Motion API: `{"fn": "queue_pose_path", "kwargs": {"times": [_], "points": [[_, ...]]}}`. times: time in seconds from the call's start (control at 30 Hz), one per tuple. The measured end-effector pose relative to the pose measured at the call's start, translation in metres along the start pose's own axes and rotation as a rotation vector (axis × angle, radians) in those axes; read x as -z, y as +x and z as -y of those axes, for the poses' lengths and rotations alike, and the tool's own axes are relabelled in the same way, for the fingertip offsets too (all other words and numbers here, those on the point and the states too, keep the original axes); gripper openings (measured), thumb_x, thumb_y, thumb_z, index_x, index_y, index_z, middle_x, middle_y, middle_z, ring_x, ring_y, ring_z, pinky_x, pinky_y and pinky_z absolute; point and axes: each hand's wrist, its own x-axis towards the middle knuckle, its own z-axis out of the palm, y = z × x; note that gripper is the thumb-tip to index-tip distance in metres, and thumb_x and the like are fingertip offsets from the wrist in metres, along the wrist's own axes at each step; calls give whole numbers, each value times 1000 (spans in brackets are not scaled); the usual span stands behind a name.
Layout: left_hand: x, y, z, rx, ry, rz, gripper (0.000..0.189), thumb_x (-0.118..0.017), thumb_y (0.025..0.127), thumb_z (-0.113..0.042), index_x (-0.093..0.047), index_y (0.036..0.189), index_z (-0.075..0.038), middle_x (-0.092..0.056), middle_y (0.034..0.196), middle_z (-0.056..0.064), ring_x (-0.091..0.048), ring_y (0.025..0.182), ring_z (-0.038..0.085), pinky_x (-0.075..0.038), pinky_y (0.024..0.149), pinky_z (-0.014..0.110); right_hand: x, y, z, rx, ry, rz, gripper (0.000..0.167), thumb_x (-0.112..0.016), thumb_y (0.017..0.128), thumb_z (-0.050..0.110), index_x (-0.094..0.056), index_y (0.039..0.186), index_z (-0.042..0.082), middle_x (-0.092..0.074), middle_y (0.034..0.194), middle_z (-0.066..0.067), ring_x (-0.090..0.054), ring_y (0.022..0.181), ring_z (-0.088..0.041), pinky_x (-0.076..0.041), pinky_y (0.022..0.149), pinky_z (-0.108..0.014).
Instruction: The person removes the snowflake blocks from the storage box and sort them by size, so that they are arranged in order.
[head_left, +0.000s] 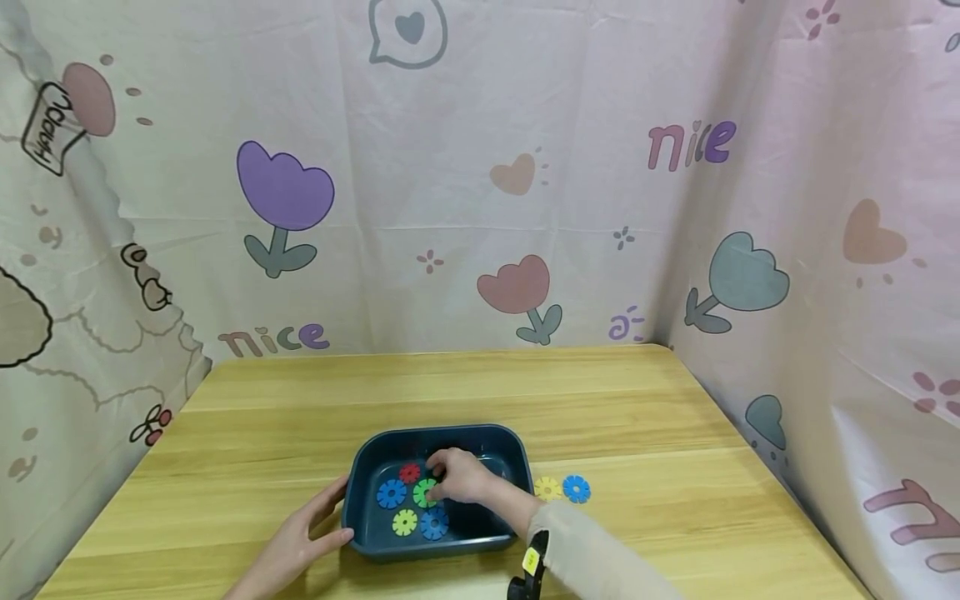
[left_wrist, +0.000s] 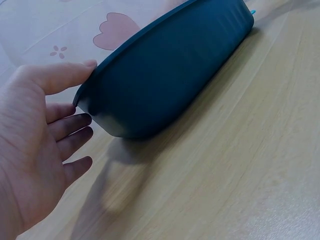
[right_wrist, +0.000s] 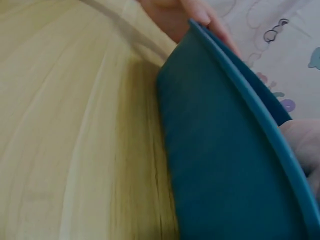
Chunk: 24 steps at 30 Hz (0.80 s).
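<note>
A dark teal tray stands on the wooden table and holds several notched plastic discs. In the head view, blue discs, a red disc, a yellow-green disc and a green disc lie in its left half. My left hand rests against the tray's left side, thumb touching the rim, other fingers loosely extended in the left wrist view. My right hand reaches inside over the discs, with thumb and forefinger apart; the thumb overlaps the green disc's edge. The tray wall hides most of this hand in the right wrist view.
Right of the tray, a yellow disc and a blue disc lie on the table. A printed cloth hangs behind and along the table's sides. A black wrist device sits on the right sleeve.
</note>
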Motion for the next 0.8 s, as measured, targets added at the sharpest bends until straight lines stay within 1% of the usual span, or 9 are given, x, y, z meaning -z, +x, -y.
{"fn": "queue_pose_path", "kwargs": {"times": [0.1,0.23,0.3,0.37,0.47,0.53,0.7,0.8], "points": [[0,-1,0,-5,-2,-3,69,-62,89,-23,-28,144,1,-32,144,24,-30,131,40,-39,97,29,-2,1,-1,12,-76,-5,39,-79,72,13,-65,107,5,-58,92,-1,-53,82,-11,-46,71,-23],[-1,-1,-1,-3,-1,-7,69,-62,89,-22,-28,144,1,-32,144,24,-30,131,41,-39,97,30,-5,2,-1,29,-209,-14,37,-81,71,18,-67,103,9,-53,90,3,-50,79,-7,-44,68,-21],[-1,-1,-1,4,-2,-6,70,-62,89,-23,-28,144,1,-32,144,23,-30,131,40,-39,99,33,-6,1,-1,38,-266,-20,35,-81,70,20,-68,101,11,-52,89,5,-49,79,-6,-43,67,-20],[-1,0,-1,4,-8,-3,70,-62,89,-23,-27,144,1,-31,144,24,-30,131,41,-38,100,39,-7,0,0,43,-292,-27,34,-82,70,20,-67,99,12,-51,89,5,-48,78,-6,-43,66,-20],[-1,1,-1,2,-16,-2,70,-62,89,-23,-26,144,1,-31,144,25,-29,131,42,-36,100,48,-7,-1,1,44,-264,-38,33,-82,69,16,-62,95,12,-50,85,5,-47,74,-7,-42,63,-21],[-1,1,-1,-8,-14,-3,69,-61,89,-22,-26,144,2,-31,144,26,-30,130,42,-37,100,49,-6,-1,0,50,-230,-44,33,-82,69,12,-58,92,12,-50,82,5,-46,70,-7,-42,61,-21],[0,2,0,-13,-5,-2,68,-61,89,-21,-27,143,3,-31,144,26,-31,130,42,-38,99,48,-3,-1,-1,89,-158,-47,26,-73,75,0,-55,90,11,-54,78,4,-48,68,-6,-43,60,-19],[1,2,-1,-8,-10,7,68,-61,90,-21,-26,144,3,-30,144,26,-29,131,43,-37,99,49,0,-3,-1,106,-77,-40,21,-66,79,-6,-56,90,9,-56,78,2,-48,68,-6,-44,61,-19]]}}
